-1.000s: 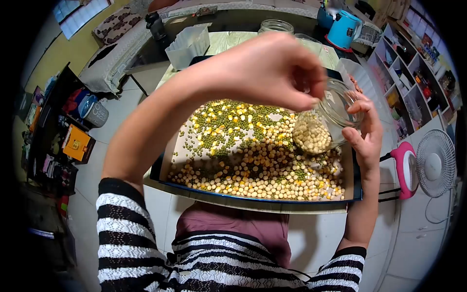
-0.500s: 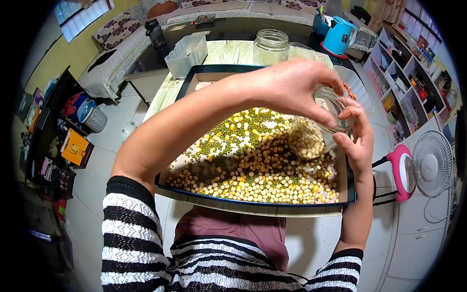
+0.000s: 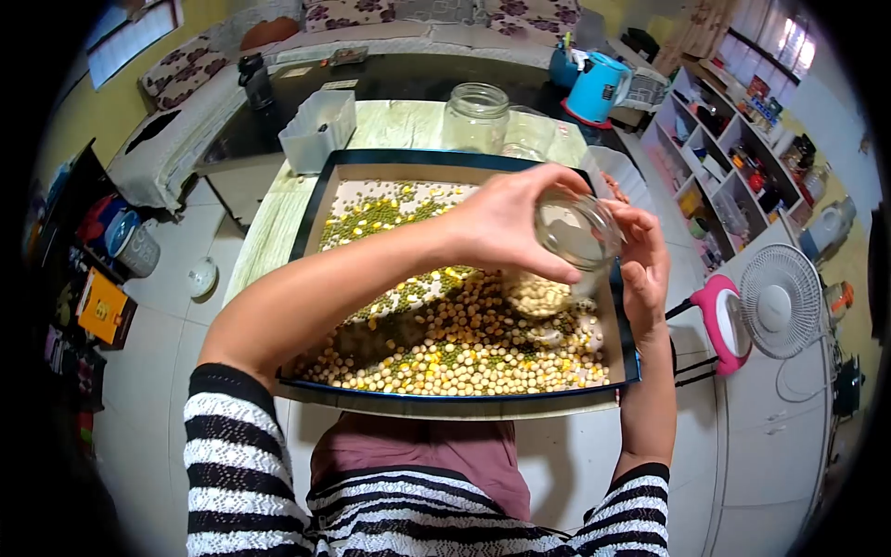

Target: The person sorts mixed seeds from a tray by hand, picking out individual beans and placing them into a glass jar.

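As the left hand (image 3: 509, 223) grips the jar (image 3: 577, 232), that forearm (image 3: 348, 277) hides beans (image 3: 455, 364).

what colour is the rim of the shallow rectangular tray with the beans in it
The tray's rim is dark blue, seen best in the head view.

"What sort of place am I watching from here?"

"Home, I'd log. Living room. Far beyond the fingers (image 3: 554, 174) of the left hand (image 3: 501, 218): long pale sofa (image 3: 432, 42), floral cushions (image 3: 348, 12). Nearer them, a dark glossy table (image 3: 404, 74)."

"And off the right hand (image 3: 646, 278)?"

"Ahead of its fingertips (image 3: 620, 205), blue electric kettle (image 3: 597, 88). Out to their right, open shelving (image 3: 738, 167) crammed with bottles and small goods; closer in, white household fan (image 3: 780, 302). Far ahead and right, patterned curtain (image 3: 703, 30) beside a window (image 3: 763, 54)."

"Underfoot?"

"Pale tiles (image 3: 153, 371), well below and left of the left fingers. I note domestic clutter on both sides."
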